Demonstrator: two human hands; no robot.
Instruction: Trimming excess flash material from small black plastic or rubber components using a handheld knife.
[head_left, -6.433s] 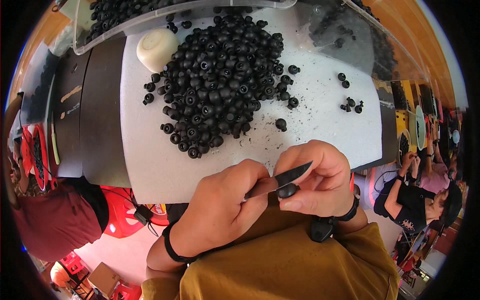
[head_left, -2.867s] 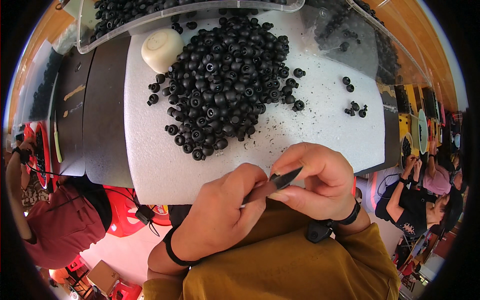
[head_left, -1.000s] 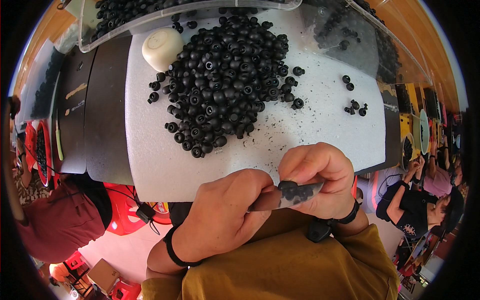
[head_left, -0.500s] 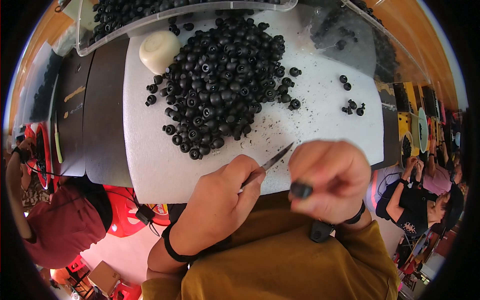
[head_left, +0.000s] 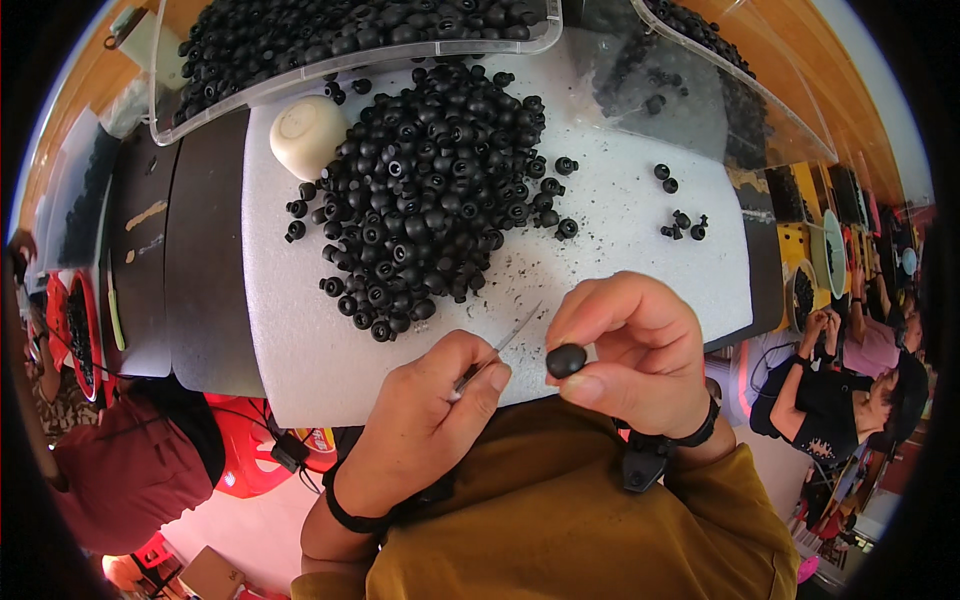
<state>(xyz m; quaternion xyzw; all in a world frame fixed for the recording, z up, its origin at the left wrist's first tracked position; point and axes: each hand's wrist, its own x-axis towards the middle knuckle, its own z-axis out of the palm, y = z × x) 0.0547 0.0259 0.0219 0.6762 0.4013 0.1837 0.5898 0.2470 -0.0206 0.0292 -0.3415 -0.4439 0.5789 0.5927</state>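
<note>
My left hand (head_left: pixel 430 425) is closed around the handle of a small thin-bladed knife (head_left: pixel 515 330), its blade slanting up and to the right over the white foam sheet (head_left: pixel 650 300). Between the thumb and fingers of my right hand (head_left: pixel 640 350) is a round black rubber-like part (head_left: pixel 566 361), its smooth domed side showing. The blade tip and this part are close but apart. Beyond both hands a large pile of similar black knobbed parts (head_left: pixel 430 190) covers the middle of the sheet. Dark crumbs are scattered beside the pile.
A cream-coloured rounded block (head_left: pixel 308 138) stands left of the pile. A clear bin (head_left: pixel 350 62) full of black parts lies behind, another clear bin (head_left: pixel 740 85) at the far right. Several loose parts (head_left: pixel 684 225) sit on the right. People (head_left: pixel 830 400) work at both sides.
My right hand has turned the black part so its smooth dome shows and brought it left, nearer the knife. My left hand has shifted slightly left and down with the knife.
</note>
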